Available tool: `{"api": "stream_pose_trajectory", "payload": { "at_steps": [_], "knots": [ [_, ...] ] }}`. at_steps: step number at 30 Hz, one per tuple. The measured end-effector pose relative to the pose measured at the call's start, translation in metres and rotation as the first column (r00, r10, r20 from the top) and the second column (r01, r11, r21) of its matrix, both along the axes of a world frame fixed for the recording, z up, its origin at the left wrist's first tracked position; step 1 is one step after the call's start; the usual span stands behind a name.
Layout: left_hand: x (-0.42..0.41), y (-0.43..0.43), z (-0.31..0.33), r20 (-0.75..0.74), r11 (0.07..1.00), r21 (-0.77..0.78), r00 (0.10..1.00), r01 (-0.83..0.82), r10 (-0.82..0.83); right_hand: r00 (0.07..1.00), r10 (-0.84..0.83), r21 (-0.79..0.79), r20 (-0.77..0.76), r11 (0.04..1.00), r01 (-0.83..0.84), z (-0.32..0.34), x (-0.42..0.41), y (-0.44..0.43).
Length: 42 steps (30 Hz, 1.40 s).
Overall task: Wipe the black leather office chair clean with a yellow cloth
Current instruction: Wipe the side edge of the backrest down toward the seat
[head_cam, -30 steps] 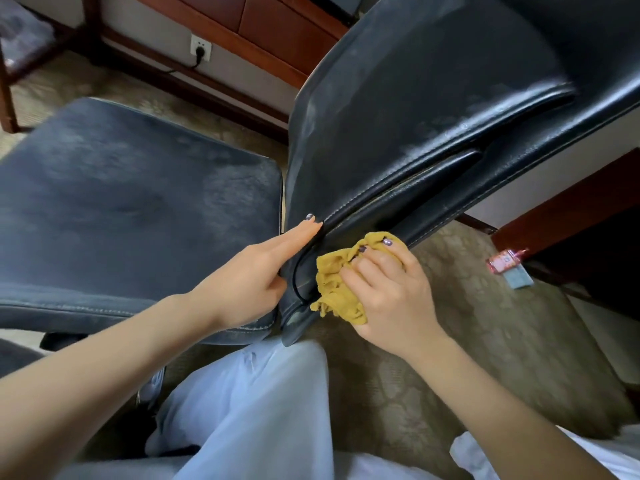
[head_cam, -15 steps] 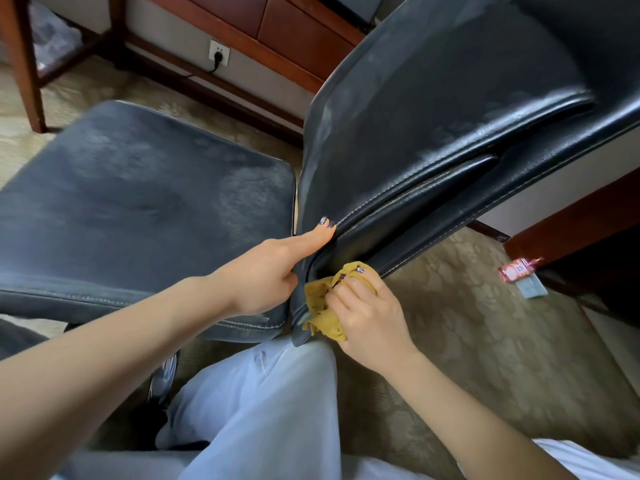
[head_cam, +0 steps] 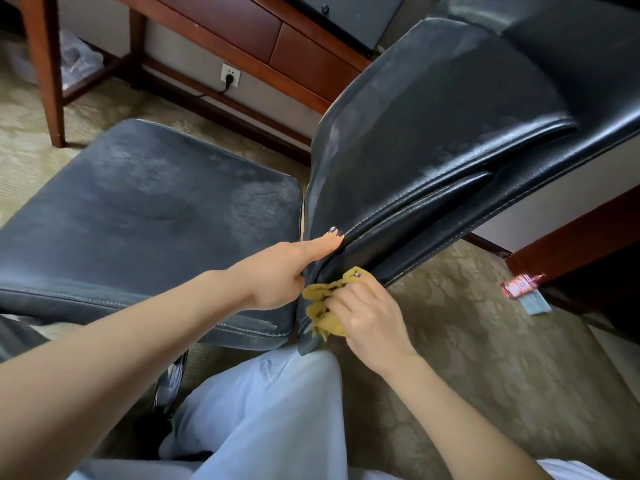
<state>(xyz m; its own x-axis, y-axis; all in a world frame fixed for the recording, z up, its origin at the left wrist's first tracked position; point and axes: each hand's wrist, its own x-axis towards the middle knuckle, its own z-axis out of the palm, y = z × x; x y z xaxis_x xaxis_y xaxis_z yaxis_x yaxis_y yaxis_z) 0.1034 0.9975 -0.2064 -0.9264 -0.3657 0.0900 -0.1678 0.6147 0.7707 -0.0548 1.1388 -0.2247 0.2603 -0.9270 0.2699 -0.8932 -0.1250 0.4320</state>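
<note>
- Head view: wooden desk leg far left, clear plastic bag on the low shelf behind it.
- Black leather office chair fills the middle of the frame. Its seat is on the left, flat, with grey dusty smears.
- Wall socket with a black plug in it, on the wall beyond the seat, under the desk drawers.
- Light blue trouser leg at bottom centre, just beside the chair's lowest corner.
- Left hand: thumb straight along the front of the backrest's lower edge, fingers clamped round that edge, tips hidden behind it.
- Yellow cloth: bunched up between the two hands, pressed against the lower edge of the backrest.
- Right hand: fingers curled tight on the cloth.
- Backrest tilts away to the upper right, shiny, stitched seams showing along its side.
- Pink packet and pale card lie on patterned carpet at right, well apart from the chair.
</note>
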Motion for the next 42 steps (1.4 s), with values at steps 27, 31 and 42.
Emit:
{"api": "stream_pose_trajectory", "payload": {
  "at_steps": [27, 31, 42],
  "knots": [
    [0.000, 0.001, -0.003, 0.018, 0.999, 0.035, 1.000, 0.022, -0.023, 0.994, -0.107, 0.210, -0.029, 0.971, 0.110, -0.056, 0.002, 0.000],
    [0.001, 0.004, -0.001, 0.043, 0.998, 0.056, 0.999, 0.014, -0.017, 0.992, -0.095, 0.254, -0.081, 0.961, 0.113, -0.045, 0.003, -0.002],
    [0.008, 0.011, 0.003, 0.086, 0.997, 0.081, 0.996, -0.006, -0.001, 0.989, 0.050, 0.113, -0.137, 0.993, -0.035, 0.036, -0.007, 0.003]
  ]
}}
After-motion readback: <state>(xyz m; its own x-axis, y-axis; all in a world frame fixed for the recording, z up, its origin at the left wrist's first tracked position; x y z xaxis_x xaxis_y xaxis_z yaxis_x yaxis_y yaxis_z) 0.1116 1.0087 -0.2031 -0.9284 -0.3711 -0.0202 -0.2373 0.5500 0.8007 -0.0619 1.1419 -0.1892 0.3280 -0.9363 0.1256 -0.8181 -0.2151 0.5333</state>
